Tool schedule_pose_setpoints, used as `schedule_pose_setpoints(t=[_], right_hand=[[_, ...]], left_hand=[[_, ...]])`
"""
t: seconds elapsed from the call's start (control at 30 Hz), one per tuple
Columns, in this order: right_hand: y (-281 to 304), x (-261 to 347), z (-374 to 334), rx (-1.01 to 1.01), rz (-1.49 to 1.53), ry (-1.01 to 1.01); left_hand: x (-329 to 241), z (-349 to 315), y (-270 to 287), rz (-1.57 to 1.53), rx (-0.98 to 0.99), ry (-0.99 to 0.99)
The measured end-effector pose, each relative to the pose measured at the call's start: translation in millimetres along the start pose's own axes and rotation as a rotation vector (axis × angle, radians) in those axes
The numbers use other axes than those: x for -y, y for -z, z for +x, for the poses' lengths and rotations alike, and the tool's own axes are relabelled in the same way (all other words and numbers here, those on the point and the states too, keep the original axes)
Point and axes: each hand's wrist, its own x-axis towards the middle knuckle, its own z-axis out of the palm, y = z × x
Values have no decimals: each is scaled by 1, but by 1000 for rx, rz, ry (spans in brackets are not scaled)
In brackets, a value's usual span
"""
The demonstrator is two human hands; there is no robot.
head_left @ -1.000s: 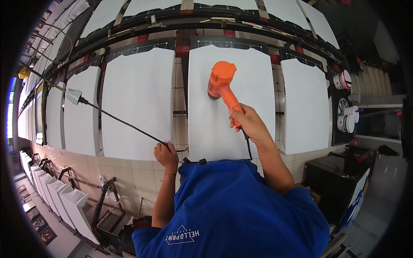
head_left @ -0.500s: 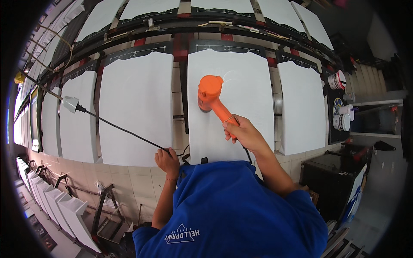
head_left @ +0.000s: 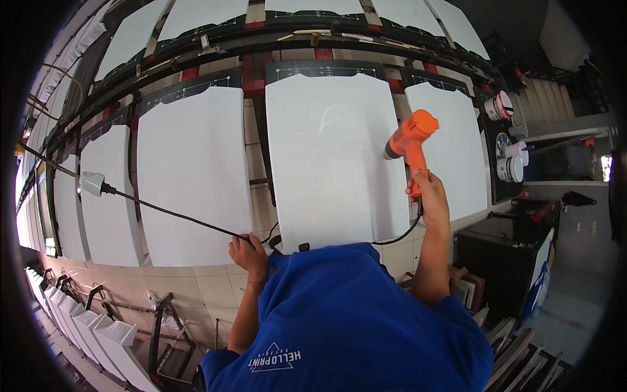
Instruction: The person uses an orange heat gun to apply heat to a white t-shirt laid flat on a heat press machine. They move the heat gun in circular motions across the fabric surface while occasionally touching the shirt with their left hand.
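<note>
My right hand [head_left: 428,193] is wrapped round the handle of an orange heat gun [head_left: 413,138]. Its dark nozzle points left and down, over the right edge of the white cloth-covered board [head_left: 326,170] in front of me. Faint curved pale lines show near the top of that cloth. My left hand [head_left: 248,253] is closed on a black power cord [head_left: 176,210] by the board's lower left corner. From there the cord runs up and left to a grey plug connector [head_left: 93,183], which hangs over the boards at the left.
More white-covered boards stand on both sides, one at the left [head_left: 192,176] and one at the right [head_left: 460,157]. Behind them runs a black rail [head_left: 261,44] with pens and sticks on it. White tubs [head_left: 509,168] sit on a dark stand at the right, near a black cabinet [head_left: 503,261].
My right hand has swung the heat gun from the board's upper middle to its right edge and turned it. My left hand still grips the cord.
</note>
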Motion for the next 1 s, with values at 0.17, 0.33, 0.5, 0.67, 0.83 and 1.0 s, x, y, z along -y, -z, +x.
schedule_pose_setpoints(t=[0.17,0.33,0.5,0.67,0.83,1.0], right_hand=[[-12,2,-8,56,26,-13],[-64,-4,-20,353,16,-39],[-112,-2,-37,585,5,-98],[-97,-3,-36,523,-1,-86],[-29,-13,-25,206,-23,-49],[12,-13,-23,21,25,-15]], left_hand=[[5,-2,-2,-32,-3,-6],[1,0,1,-38,9,22],[2,0,-1,11,10,21],[1,0,-2,18,-5,7],[2,-1,-1,31,-9,2],[0,-1,0,-5,0,1]])
